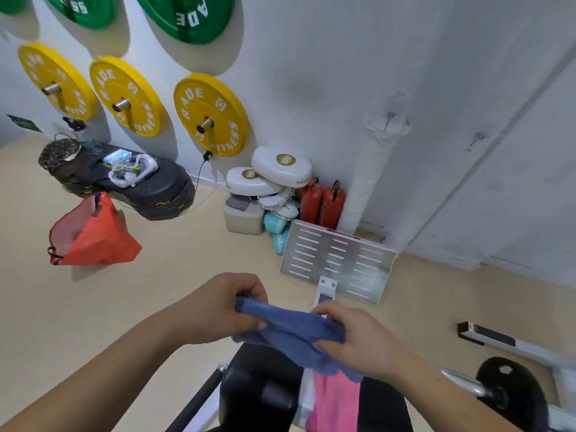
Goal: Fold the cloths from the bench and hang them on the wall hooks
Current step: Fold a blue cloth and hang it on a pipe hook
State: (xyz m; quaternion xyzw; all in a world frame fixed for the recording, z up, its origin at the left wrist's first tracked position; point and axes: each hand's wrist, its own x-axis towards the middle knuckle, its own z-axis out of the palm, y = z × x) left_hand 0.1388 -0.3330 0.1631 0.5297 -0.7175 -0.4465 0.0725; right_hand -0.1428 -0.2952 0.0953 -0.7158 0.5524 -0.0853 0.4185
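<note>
L hand (223, 308), R hand (361, 339) grip blue cloth (296, 327); orange bag (96, 244) contents unclear.

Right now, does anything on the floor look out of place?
Yes. The orange bag lies slumped on the floor, and the white pads sit in a crooked heap against the wall.

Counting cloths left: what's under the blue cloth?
A pink cloth lies on the black bench below the blue cloth. Its upper end is covered, as is anything beneath it.
</note>
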